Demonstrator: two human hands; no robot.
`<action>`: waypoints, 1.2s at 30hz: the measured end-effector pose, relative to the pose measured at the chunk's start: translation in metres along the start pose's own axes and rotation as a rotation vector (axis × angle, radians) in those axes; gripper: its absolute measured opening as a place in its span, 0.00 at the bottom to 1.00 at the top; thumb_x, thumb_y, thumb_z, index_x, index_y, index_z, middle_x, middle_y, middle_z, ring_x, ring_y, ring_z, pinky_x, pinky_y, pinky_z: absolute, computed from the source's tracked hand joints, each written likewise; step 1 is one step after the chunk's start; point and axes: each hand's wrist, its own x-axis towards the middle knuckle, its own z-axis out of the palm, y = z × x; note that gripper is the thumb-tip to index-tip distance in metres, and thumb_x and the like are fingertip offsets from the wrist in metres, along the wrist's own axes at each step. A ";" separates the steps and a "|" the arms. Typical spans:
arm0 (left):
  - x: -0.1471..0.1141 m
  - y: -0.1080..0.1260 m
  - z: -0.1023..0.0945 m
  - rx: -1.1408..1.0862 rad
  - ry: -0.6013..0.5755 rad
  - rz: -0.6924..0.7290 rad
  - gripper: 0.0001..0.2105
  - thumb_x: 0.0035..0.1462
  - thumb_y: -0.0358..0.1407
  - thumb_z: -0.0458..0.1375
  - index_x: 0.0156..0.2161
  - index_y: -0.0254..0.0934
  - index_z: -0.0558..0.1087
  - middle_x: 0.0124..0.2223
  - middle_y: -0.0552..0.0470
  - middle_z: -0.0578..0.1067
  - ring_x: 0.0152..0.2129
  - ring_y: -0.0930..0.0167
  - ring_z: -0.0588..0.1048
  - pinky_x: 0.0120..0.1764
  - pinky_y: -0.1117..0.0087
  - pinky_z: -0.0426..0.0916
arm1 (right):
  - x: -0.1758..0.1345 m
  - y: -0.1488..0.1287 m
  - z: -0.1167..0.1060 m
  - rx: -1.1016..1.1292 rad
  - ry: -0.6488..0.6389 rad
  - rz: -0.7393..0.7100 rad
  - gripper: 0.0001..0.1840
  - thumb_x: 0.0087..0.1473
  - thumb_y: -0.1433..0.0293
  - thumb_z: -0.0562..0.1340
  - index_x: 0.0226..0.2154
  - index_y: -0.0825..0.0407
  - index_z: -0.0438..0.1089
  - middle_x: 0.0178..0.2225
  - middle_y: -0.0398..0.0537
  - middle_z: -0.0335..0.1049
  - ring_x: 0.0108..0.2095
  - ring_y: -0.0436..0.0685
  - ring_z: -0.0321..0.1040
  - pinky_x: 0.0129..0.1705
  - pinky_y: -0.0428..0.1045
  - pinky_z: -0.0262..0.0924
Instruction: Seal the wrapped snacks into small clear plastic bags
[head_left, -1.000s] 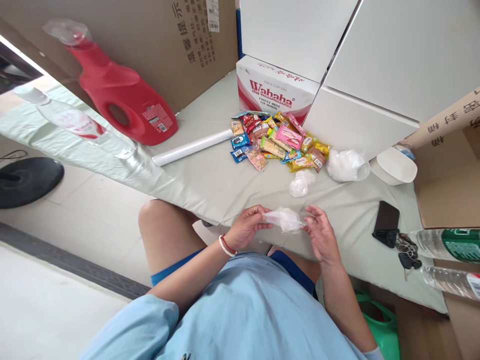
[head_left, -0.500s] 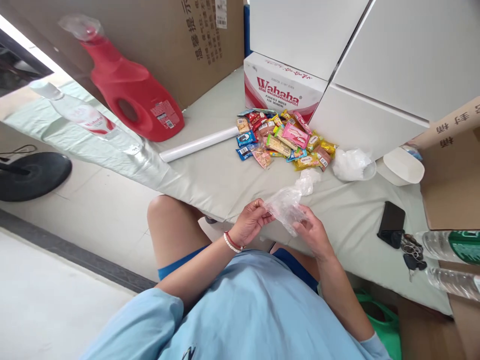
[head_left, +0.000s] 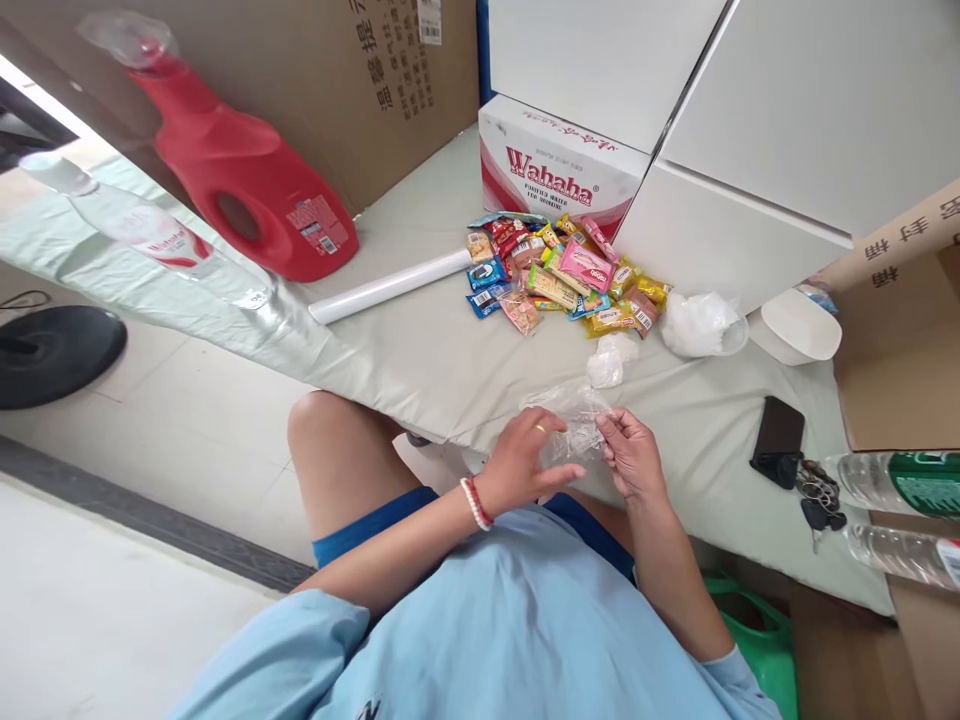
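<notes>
A thin clear plastic bag (head_left: 574, 405) hangs at the front edge of the cloth-covered surface. My right hand (head_left: 631, 455) pinches its right side between thumb and fingers. My left hand (head_left: 525, 462) is beside the bag with thumb and fingers apart, and its fingertips overlap the film. Just beyond the bag lies a crumpled bundle of clear plastic (head_left: 611, 360). Farther back is a heap of small wrapped snacks (head_left: 566, 275) in pink, yellow, blue and red packets.
A white roll (head_left: 397, 287), a red jug (head_left: 255, 195) and a water bottle (head_left: 161, 238) lie to the left. To the right are a bowl of crumpled plastic (head_left: 701, 325), a white container (head_left: 799, 328), a phone (head_left: 778, 438) and keys (head_left: 819, 495). Behind the snacks stands a Wahaha carton (head_left: 559, 165).
My left hand has let go of the bag's left side and opened, shifting slightly right. My right hand has closed into a pinch on the bag.
</notes>
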 end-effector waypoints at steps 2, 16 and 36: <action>0.003 -0.002 0.013 0.034 -0.055 -0.042 0.09 0.54 0.41 0.67 0.38 0.40 0.76 0.40 0.46 0.76 0.40 0.62 0.73 0.45 0.63 0.64 | -0.001 0.001 0.001 0.003 -0.029 0.000 0.24 0.41 0.55 0.77 0.33 0.50 0.70 0.22 0.34 0.62 0.16 0.42 0.50 0.15 0.42 0.42; 0.008 -0.029 -0.031 -0.794 0.059 -0.498 0.17 0.52 0.46 0.70 0.33 0.36 0.70 0.27 0.58 0.67 0.25 0.76 0.65 0.32 0.74 0.60 | -0.004 0.000 -0.056 -0.058 -0.049 -0.005 0.19 0.41 0.58 0.77 0.35 0.50 0.79 0.28 0.41 0.65 0.26 0.47 0.56 0.26 0.45 0.53; 0.031 -0.019 -0.021 -0.671 0.014 -0.574 0.39 0.45 0.51 0.73 0.59 0.42 0.64 0.58 0.40 0.67 0.51 0.61 0.72 0.42 0.66 0.72 | -0.023 -0.007 -0.056 -0.043 -0.410 -0.144 0.07 0.55 0.63 0.66 0.30 0.48 0.72 0.57 0.51 0.72 0.64 0.68 0.62 0.59 0.64 0.64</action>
